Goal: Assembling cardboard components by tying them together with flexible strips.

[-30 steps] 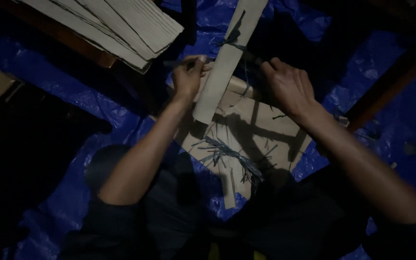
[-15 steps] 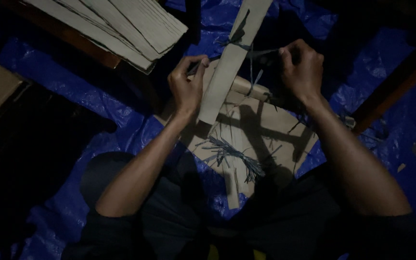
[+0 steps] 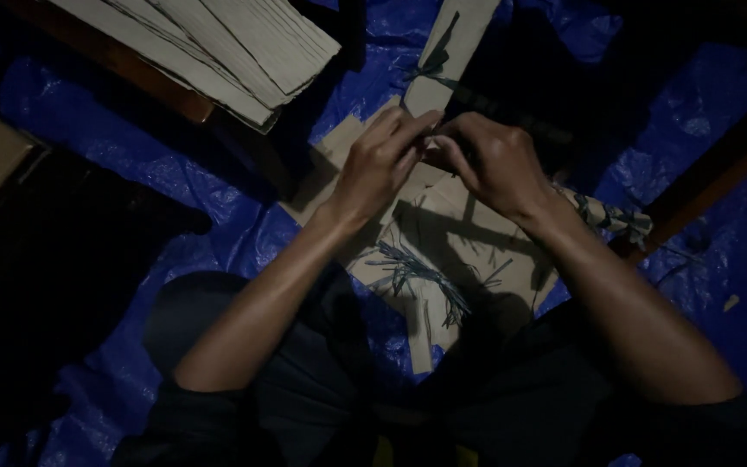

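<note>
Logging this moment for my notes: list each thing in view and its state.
left hand: fingers pinched on the cardboard strip
right hand: closed at the strip, meeting the left
cardboard strip: flat, tied with string
cardboard stack: piled, untouched
string scraps: loose
blue tarp: spread, crinkled

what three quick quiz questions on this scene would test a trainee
1. True or false: both hands meet over the long cardboard strip.
2. What covers the floor? A) blue tarp B) green carpet C) white tiles
3. Where does the stack of cardboard sheets lie?

Key
1. True: the left hand and right hand come together on the strip, fingers nearly touching.
2. A, a blue tarp.
3. The stack of cardboard sheets lies at the upper left, on a wooden beam; loose strands lie on the cardboard sheet below the hands.
</note>
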